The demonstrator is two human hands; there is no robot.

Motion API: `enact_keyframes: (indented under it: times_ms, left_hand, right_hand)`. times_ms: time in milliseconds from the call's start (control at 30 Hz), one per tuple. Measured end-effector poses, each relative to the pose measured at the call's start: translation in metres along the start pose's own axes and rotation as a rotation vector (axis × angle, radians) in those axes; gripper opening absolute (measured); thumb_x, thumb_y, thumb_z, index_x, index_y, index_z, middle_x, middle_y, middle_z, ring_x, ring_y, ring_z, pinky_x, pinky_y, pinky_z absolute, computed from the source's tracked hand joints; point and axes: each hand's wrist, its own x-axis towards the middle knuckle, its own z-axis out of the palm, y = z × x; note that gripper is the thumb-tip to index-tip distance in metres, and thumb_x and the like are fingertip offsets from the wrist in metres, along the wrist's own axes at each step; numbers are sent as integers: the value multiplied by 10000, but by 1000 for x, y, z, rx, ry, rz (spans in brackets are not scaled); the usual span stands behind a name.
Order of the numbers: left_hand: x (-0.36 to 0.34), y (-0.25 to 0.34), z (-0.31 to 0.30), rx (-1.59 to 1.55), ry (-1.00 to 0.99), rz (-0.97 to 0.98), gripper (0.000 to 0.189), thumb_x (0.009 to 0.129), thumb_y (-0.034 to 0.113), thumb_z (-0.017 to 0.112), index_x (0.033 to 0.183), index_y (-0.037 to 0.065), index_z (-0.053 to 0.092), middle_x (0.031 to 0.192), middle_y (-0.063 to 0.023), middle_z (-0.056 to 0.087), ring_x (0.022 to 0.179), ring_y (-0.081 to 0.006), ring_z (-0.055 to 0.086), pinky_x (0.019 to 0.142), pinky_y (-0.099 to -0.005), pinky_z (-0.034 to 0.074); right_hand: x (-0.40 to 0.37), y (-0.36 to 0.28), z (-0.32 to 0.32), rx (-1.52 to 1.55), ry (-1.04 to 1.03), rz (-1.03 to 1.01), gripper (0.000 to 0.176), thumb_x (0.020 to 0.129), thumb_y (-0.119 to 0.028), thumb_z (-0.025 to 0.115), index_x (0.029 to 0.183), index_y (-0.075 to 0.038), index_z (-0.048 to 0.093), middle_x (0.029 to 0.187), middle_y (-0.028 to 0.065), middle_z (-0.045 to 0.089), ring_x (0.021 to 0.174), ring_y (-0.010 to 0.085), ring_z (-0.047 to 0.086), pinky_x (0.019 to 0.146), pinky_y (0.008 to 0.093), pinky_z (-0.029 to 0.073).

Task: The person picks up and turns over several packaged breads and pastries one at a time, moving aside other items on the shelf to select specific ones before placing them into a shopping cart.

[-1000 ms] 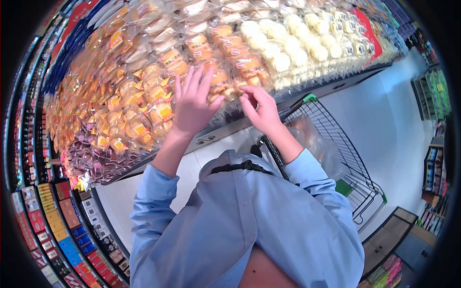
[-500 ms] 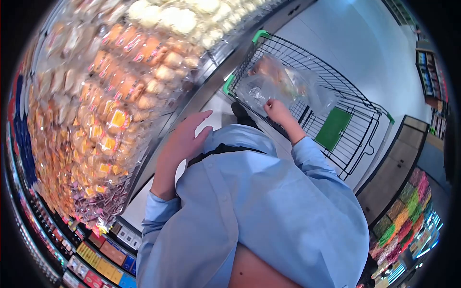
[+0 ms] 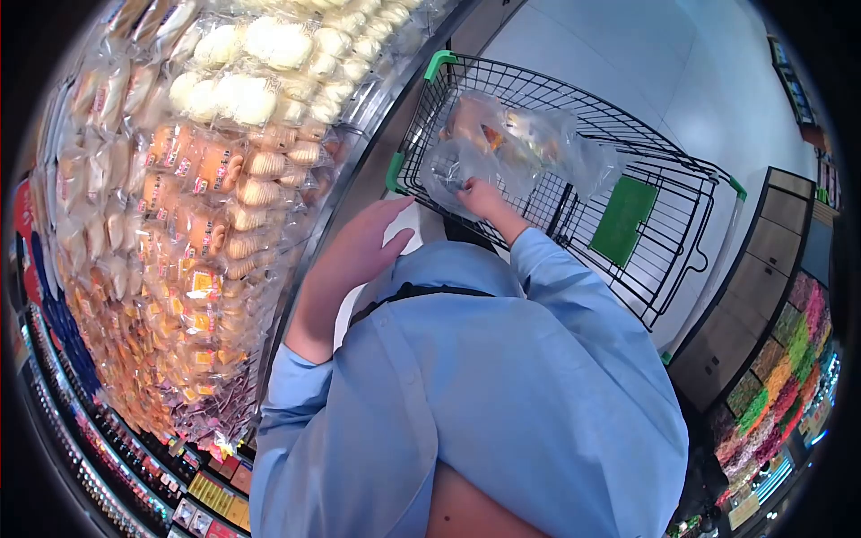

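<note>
At the near side of the shopping cart [image 3: 430, 193], my right hand [image 3: 482, 199] is closed on a clear plastic bag [image 3: 446, 169]. The bag looks crumpled, and its contents are hard to make out. More clear bags [image 3: 529, 143] with brownish and pale food inside lie beside it in the cart. My left hand [image 3: 363, 240] hangs between the display edge and my waist, fingers and thumb apart, holding nothing. Nearest to it on the display are packaged bread rolls [image 3: 256, 215] in clear wrappers.
A slanted display on the left carries white buns [image 3: 278, 43], snacks with orange labels [image 3: 204, 285] and purple-wrapped items [image 3: 220, 417]. A metal rail [image 3: 372, 103] edges it. The cart has a green panel [image 3: 623, 220]. Wooden cabinets [image 3: 749, 269] and colourful goods [image 3: 780, 386] stand right.
My right hand has moved left and slightly up with the plastic bag, toward the display side. The cart appears shifted left in view. My left hand stays open, slightly further right.
</note>
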Motion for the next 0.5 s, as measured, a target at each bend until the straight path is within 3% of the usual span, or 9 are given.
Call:
enact_keyframes:
  times_ms: [133, 200, 233, 400, 500]
  left_hand:
    - [-13, -9, -2, -16, 45, -60, 479, 945, 217, 652, 1376, 31, 560, 1256, -203, 628, 1175, -366, 594, 1003, -413, 470]
    - [-27, -25, 4, -17, 91, -75, 483, 945, 225, 649, 1379, 33, 560, 1275, -204, 626, 1186, -360, 593, 1017, -408, 466]
    - [-34, -32, 4, -12, 124, -87, 485, 945, 229, 647, 1381, 34, 560, 1285, -205, 624, 1191, -356, 592, 1024, -406, 464]
    - [-55, -36, 3, -53, 146, -215, 500, 978, 264, 635, 1413, 41, 530, 1311, -170, 620, 1176, -314, 615, 1007, -397, 492]
    - [-62, -45, 12, -161, 176, -299, 498, 983, 271, 623, 1417, 46, 526, 1310, -169, 623, 1163, -310, 622, 994, -401, 501]
  right_hand:
    - [-12, -21, 10, 40, -24, -228, 382, 905, -404, 677, 983, -30, 669, 921, 214, 707, 853, 390, 684, 768, 450, 520]
    - [-21, -39, 5, 55, -53, -300, 408, 930, -421, 667, 978, -16, 671, 901, 216, 697, 840, 371, 686, 754, 452, 520]
    - [-21, -44, 5, 11, -118, -268, 423, 936, -441, 647, 1014, -27, 683, 962, 225, 704, 936, 402, 679, 814, 466, 527]
    - [-15, -57, 2, 28, -325, -293, 415, 930, -450, 655, 1003, -42, 671, 919, 202, 709, 889, 395, 692, 796, 465, 533]
    - [-18, -65, -1, -172, -292, -379, 416, 918, -438, 664, 1031, -38, 665, 913, 222, 704, 905, 410, 690, 812, 480, 535]
